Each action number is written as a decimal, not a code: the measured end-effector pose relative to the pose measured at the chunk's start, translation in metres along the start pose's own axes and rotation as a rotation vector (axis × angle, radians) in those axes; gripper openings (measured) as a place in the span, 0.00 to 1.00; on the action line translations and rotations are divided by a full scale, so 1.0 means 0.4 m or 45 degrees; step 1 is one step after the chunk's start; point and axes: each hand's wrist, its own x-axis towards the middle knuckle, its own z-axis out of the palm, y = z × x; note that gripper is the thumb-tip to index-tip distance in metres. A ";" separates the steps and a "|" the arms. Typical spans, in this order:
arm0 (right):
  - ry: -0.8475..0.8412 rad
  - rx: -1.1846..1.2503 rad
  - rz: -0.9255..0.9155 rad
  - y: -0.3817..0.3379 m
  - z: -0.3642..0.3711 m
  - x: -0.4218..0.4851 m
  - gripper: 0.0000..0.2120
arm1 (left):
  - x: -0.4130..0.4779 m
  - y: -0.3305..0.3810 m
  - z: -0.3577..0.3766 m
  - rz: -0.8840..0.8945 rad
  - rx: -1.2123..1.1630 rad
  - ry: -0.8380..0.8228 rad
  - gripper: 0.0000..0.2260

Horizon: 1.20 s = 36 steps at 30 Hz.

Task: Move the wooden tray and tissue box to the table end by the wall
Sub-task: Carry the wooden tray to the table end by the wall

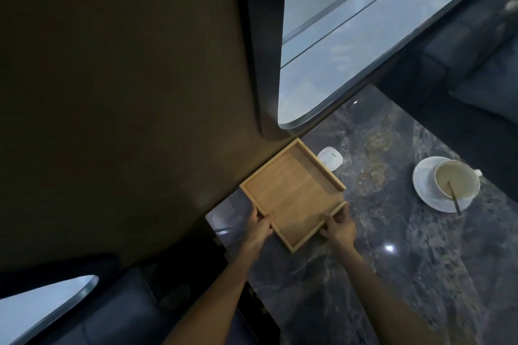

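Observation:
A square light wooden tray (291, 193) with nothing in it lies on the dark marble table (392, 260), its far corner close against the brown wall. My left hand (259, 228) grips the tray's near-left rim. My right hand (339, 228) grips the near-right rim. Both hold with fingers curled over the edge. No tissue box is in view.
A small white device (330, 162) lies just beyond the tray's right side. A white cup on a saucer (445, 185) with a stick in it stands at the right. A window (364, 22) rises behind the table. Dark seats flank the table.

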 end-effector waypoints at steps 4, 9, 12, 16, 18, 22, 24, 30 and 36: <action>-0.023 0.058 0.049 -0.001 0.001 0.009 0.34 | 0.009 0.000 -0.005 0.028 0.110 0.036 0.28; -0.049 0.225 0.063 0.010 -0.001 0.002 0.31 | 0.011 0.025 -0.011 -0.014 0.058 0.056 0.25; -0.084 0.552 0.229 0.025 0.008 -0.023 0.30 | 0.016 0.040 -0.025 -0.013 0.032 0.040 0.22; -0.205 0.630 0.269 0.047 0.039 -0.064 0.28 | 0.017 0.041 -0.029 0.074 -0.009 0.074 0.22; -0.237 0.648 0.245 0.046 0.043 -0.069 0.28 | 0.011 0.049 -0.019 0.126 0.040 0.129 0.24; -0.371 0.521 0.216 0.019 0.008 -0.076 0.23 | -0.021 0.065 -0.002 0.171 0.286 0.091 0.23; -0.366 0.316 0.074 0.026 -0.038 -0.083 0.22 | -0.053 0.069 0.015 0.187 0.546 0.092 0.26; -0.288 -0.077 -0.178 0.079 -0.273 -0.131 0.25 | -0.193 0.027 0.209 0.444 1.466 -0.043 0.32; -0.146 -0.277 -0.293 0.209 -0.600 -0.190 0.20 | -0.363 -0.135 0.488 0.606 1.832 -0.486 0.16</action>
